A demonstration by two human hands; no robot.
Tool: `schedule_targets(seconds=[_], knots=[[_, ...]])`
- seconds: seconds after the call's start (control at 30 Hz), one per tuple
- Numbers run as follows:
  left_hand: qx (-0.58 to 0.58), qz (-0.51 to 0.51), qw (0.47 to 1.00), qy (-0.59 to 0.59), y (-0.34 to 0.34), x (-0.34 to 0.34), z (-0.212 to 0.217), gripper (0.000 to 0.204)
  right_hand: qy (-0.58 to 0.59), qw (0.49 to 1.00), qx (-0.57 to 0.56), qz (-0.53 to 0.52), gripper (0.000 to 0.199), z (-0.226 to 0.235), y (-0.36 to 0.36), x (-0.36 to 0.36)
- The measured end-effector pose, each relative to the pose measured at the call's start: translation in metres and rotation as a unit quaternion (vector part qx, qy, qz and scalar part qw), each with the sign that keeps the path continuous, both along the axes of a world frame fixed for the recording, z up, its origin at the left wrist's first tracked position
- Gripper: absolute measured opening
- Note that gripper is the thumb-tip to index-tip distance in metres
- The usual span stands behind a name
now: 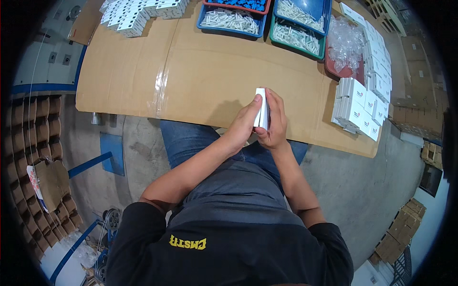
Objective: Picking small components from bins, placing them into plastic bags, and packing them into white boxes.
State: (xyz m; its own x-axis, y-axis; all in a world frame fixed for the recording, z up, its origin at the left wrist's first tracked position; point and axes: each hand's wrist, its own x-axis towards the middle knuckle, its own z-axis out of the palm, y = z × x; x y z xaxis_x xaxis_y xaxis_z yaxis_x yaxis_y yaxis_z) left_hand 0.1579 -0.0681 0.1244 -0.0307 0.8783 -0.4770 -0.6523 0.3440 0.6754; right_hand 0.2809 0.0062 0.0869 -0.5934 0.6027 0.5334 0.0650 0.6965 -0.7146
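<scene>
Between my two hands, over the near edge of the table, a small white box (260,107) is held on edge. My left hand (244,120) presses its left side, thumb lying along the top. The fingers of my right hand (276,119) wrap round the other side. A narrow gap runs along the box's upper face; whether a flap stands loose there I cannot make out. The palms hide most of the box.
Cardboard covers the table (200,76). At the back stand a blue tray (229,31) of small white pieces and a green tray (296,45) of similar ones. A red tray (344,71) holds clear plastic pieces. White boxes are stacked at right (355,107) and far left (133,21).
</scene>
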Motion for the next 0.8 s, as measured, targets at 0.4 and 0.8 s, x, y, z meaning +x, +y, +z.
schedule_targets(seconds=[0.4, 0.8], knots=[[0.126, 0.091, 0.960, 0.234, 0.002, -0.002, -0.022, 0.062, -0.013, 0.970, -0.241, 0.019, 0.089, 0.015, -0.011, -0.003], [0.222, 0.096, 0.862, 0.446, -0.001, -0.001, -0.021, 0.089, 0.097, 0.934, -0.343, -0.006, 0.065, 0.021, -0.031, -0.026]])
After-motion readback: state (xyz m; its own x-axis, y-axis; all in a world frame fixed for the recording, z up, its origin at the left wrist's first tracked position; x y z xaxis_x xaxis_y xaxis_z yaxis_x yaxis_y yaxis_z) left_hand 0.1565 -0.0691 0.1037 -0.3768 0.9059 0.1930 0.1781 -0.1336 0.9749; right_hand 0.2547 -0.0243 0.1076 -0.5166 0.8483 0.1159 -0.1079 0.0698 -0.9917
